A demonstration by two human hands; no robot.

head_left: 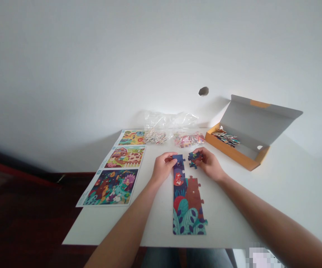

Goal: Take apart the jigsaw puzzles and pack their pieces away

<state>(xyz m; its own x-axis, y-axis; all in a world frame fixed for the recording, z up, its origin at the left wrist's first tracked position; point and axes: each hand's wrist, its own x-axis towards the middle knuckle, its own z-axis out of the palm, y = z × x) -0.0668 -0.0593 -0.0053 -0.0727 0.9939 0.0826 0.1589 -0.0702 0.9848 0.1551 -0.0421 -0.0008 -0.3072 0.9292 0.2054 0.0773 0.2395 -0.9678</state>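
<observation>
A partly joined jigsaw puzzle [190,208] lies flat on the white table, showing teal leaves, a brown shape and a red animal on dark blue. My left hand [163,165] pinches the dark blue puzzle piece [178,159] at its upper left corner, thumb on top. Just right of that corner, my right hand [209,163] grips a loose puzzle piece [193,159] with dark blue, green and reddish parts. A small gap separates this loose piece from the joined part. Its right edge is hidden by my fingers.
At left lies a sheet with printed pictures [110,186]. Behind my hands sit clear bags of puzzle pieces [188,139], against the wall. An open yellow box [233,152] with a raised lid [264,117] stands at right, holding loose pieces [226,138]. The table's front edge [116,244] is near me.
</observation>
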